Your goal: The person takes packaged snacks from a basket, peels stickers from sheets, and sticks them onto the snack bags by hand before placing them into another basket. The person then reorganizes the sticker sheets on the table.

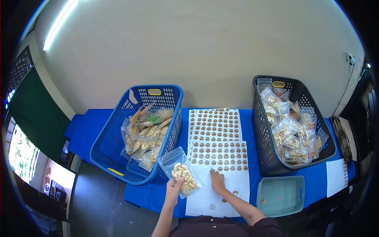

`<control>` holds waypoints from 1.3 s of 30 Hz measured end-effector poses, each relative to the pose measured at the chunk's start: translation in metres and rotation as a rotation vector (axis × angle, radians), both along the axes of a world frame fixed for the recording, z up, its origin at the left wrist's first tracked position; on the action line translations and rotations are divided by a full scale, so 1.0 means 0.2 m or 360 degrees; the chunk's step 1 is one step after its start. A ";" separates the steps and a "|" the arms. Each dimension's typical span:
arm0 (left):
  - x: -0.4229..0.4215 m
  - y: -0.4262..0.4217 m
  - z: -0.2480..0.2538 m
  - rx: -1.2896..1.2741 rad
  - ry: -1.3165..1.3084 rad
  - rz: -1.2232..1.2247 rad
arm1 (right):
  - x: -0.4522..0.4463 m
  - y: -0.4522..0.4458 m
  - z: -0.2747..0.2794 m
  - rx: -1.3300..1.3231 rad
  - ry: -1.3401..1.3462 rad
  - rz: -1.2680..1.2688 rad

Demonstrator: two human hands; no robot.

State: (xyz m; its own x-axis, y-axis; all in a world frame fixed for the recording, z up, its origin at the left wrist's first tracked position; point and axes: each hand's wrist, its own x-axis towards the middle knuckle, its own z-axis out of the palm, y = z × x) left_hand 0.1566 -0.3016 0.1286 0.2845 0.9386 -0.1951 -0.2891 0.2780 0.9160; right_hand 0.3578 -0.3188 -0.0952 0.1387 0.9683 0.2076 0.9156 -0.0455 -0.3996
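Left grip pinches a curl-filled pouch, right grip openness unclear, beside a blue basket of packets.

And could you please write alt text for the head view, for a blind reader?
A person's left hand holds a clear bag of pale pieces; the right hand is over a sheet of round stickers. A blue basket, left, and a black basket, right, hold filled bags.

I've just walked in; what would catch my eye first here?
Probably the big blue basket on the left and the dark basket on the right, both holding clear packets. Between them, sheets of round labels lie on blue cloth. At lower centre, the left hand holds a clear bag of pale, curled pieces.
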 end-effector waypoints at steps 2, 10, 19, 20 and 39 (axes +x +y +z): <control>-0.02 -0.01 0.01 0.0008 0.0000 0.0001 | 0.01 0.00 0.02 -0.0059 0.0066 -0.0004; -0.02 -0.06 0.00 -0.0022 -0.0047 -0.0036 | -0.02 -0.08 0.06 -0.0148 0.0081 0.0018; 0.00 -0.05 -0.02 -0.0003 -0.0030 -0.0052 | 0.07 -0.09 0.34 0.0274 0.1644 -0.0376; 0.01 -0.05 -0.02 0.0001 -0.0030 -0.0058 | 0.09 -0.10 0.43 0.0327 0.1883 -0.0380; 0.23 -0.15 0.04 0.0346 0.0235 -0.0660 | 0.00 -0.39 1.37 0.0331 0.1919 -0.0069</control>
